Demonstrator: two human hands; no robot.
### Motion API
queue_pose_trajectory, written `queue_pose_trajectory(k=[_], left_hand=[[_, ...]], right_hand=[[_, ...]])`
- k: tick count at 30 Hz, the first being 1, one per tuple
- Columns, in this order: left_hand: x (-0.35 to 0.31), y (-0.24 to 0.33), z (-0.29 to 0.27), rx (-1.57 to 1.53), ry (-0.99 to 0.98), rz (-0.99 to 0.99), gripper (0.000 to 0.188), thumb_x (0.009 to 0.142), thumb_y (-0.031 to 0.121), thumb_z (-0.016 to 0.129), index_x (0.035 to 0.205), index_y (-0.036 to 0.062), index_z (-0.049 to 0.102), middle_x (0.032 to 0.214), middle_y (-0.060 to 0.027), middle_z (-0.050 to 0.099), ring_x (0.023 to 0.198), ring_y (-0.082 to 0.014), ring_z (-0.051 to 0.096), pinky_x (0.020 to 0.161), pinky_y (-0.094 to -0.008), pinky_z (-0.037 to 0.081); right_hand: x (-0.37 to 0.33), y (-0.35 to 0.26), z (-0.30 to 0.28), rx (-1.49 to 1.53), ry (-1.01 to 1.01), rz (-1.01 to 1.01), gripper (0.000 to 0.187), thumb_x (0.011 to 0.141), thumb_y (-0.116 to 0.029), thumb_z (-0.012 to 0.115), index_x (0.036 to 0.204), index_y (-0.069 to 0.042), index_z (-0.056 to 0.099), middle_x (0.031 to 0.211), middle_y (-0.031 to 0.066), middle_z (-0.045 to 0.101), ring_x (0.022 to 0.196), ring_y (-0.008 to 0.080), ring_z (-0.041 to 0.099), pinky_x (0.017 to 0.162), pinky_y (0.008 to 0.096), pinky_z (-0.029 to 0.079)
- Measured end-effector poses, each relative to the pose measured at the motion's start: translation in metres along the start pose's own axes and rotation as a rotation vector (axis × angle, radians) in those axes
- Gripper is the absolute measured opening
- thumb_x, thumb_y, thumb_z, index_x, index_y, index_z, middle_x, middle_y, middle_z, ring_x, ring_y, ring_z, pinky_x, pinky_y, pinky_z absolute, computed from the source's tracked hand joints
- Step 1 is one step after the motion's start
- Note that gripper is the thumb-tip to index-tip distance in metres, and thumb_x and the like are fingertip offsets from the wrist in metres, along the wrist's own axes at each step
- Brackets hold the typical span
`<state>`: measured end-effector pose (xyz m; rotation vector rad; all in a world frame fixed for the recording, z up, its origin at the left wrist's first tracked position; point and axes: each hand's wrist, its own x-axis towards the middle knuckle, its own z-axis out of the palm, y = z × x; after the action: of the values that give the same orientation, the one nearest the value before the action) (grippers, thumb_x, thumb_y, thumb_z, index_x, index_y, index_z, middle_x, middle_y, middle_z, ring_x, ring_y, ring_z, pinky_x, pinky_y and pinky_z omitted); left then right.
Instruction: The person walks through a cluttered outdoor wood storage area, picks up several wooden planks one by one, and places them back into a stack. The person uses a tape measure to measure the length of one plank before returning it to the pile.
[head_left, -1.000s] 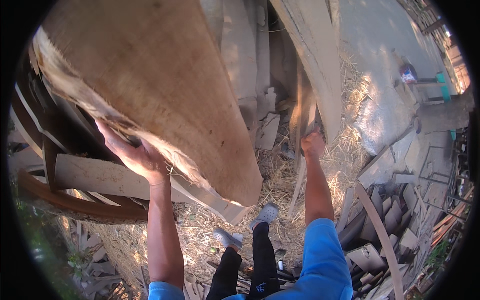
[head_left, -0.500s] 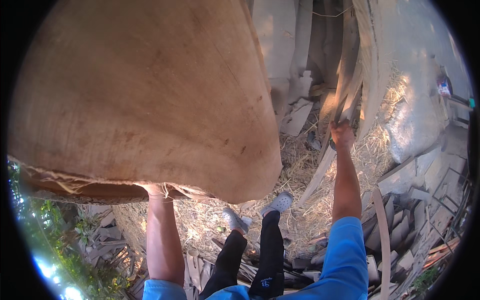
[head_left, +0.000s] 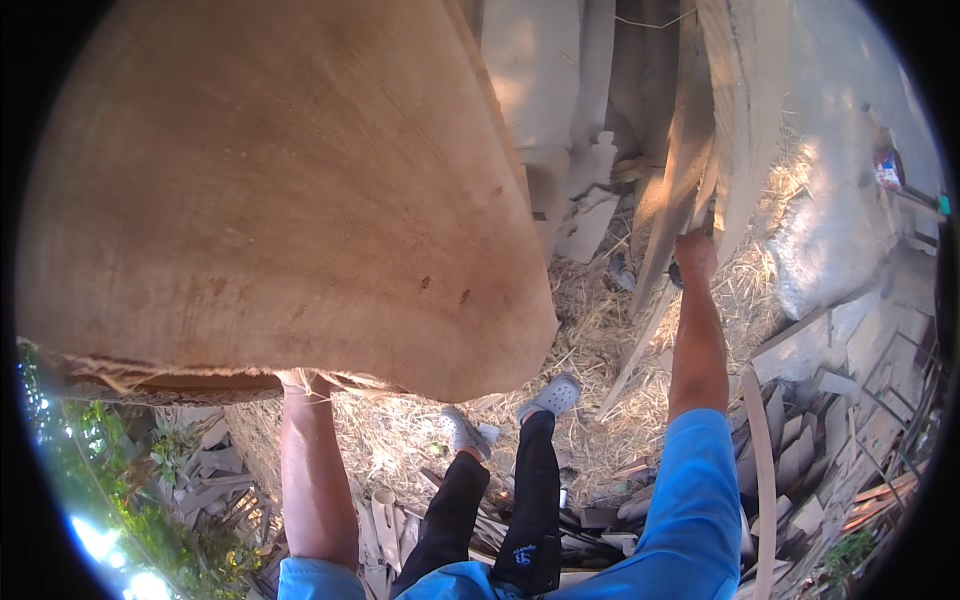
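Wooden slab (head_left: pixel 290 200) | covers most of left hand (head_left: pixel 303 381) | left of right hand (head_left: pixel 696 256)

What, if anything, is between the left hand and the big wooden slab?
Nothing visible. The left hand reaches under the rough near edge of the big wooden slab; its fingers are hidden there, so the contact itself can't be seen.
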<state>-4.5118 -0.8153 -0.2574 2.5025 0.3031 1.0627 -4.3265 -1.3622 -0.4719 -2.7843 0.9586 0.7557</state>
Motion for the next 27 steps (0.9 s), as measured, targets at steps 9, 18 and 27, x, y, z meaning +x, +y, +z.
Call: queue_pose_trajectory(k=[9,18,27], left_hand=[[0.063,0.041,0.039,-0.263,0.178,-0.395,0.063,0.102,0.044,0.021,0.146,-0.0005,0.023,0.152,-0.0147,0.025,0.139,-0.0239,0.027,0.114,-0.0364,0.023],[0.105,0.156,0.038,0.146,0.175,0.007,0.062,0.087,0.003,0.045,0.146,0.0015,0.024,0.135,-0.0258,0.040,0.123,-0.0399,0.042,0.101,-0.0450,0.040],[0.110,0.172,0.019,0.030,0.164,-0.008,0.080,0.083,0.034,0.067,0.143,0.0009,0.026,0.127,-0.0268,0.044,0.109,-0.0415,0.052,0.088,-0.0430,0.048]], right_hand=[[-0.113,0.083,0.043,-0.031,-0.120,0.023,0.039,0.086,-0.038,0.057,0.098,-0.002,0.066,0.098,0.0175,0.069,0.092,0.0324,0.067,0.079,0.0432,0.054],[-0.220,0.132,0.081,-0.017,-0.272,0.014,0.041,0.088,-0.040,0.053,0.104,-0.003,0.061,0.100,0.0158,0.068,0.094,0.0329,0.066,0.081,0.0422,0.054],[-0.346,0.165,0.107,0.000,-0.338,0.029,0.041,0.085,-0.041,0.058,0.100,-0.004,0.068,0.104,0.0184,0.067,0.100,0.0332,0.064,0.084,0.0442,0.052]])
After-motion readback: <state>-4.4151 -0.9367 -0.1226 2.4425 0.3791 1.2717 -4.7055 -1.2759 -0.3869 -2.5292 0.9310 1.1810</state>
